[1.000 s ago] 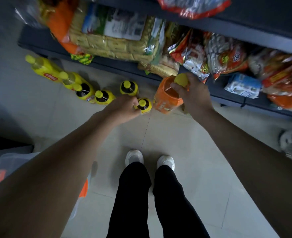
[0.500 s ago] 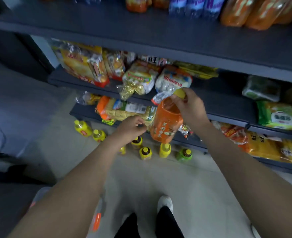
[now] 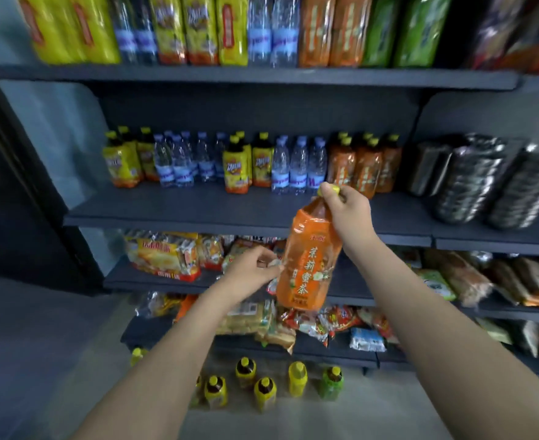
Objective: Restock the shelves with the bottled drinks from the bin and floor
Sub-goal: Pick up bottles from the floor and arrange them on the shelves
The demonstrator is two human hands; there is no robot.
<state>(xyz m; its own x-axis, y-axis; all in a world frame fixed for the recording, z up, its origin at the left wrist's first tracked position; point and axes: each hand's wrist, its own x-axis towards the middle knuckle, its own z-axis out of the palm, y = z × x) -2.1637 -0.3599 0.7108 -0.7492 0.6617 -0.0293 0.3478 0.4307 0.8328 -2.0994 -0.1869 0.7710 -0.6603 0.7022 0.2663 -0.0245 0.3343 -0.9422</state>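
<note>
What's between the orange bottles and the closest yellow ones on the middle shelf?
In the head view, clear water bottles with blue labels stand between the orange bottles and the yellow-labelled bottles on that shelf.

orange bottle (image 3: 309, 265) in right hand (image 3: 347, 208): glossy plastic, shrink-film label. shelf (image 3: 198, 208) behind hand: matt dark finish. floor (image 3: 55, 328) below: smooth.

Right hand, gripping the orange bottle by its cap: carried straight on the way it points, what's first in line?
Likely the row of orange-labelled, yellow-capped bottles on the dark grey middle shelf, right behind the right hand and its orange plastic tea bottle. Depth is unclear.
</note>
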